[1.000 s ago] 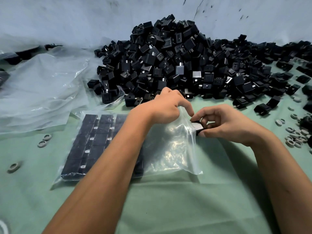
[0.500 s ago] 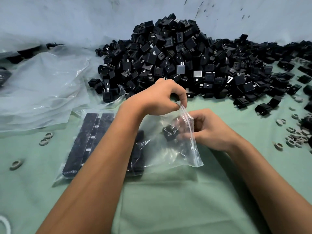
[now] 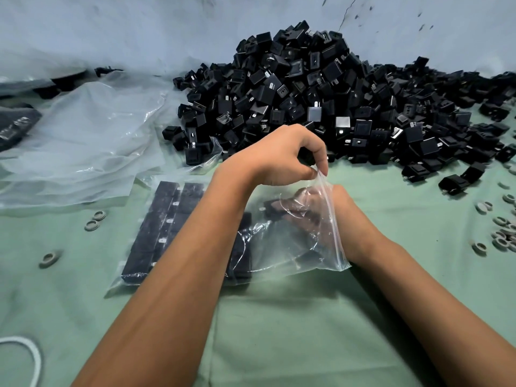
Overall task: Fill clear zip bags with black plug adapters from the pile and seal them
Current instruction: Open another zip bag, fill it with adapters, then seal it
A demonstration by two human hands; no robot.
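Bag [image 3: 290, 247]: my L hand [image 3: 282, 157] pinches mouth up; R hand [image 3: 312, 210] inside w/ adapter [image 3: 272, 206], grip unclear thru plastic.

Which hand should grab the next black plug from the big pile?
Probably the right hand. It is inside the clear zip bag placing an adapter and can come out, while the left hand pinches the bag's mouth open. The pile lies just beyond.

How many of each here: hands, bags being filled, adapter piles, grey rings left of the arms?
Hands: 2 (left hand, right hand)
Zip bag being filled: 1
Adapter pile: 1
Grey rings left of the arms: 3
Total: 7
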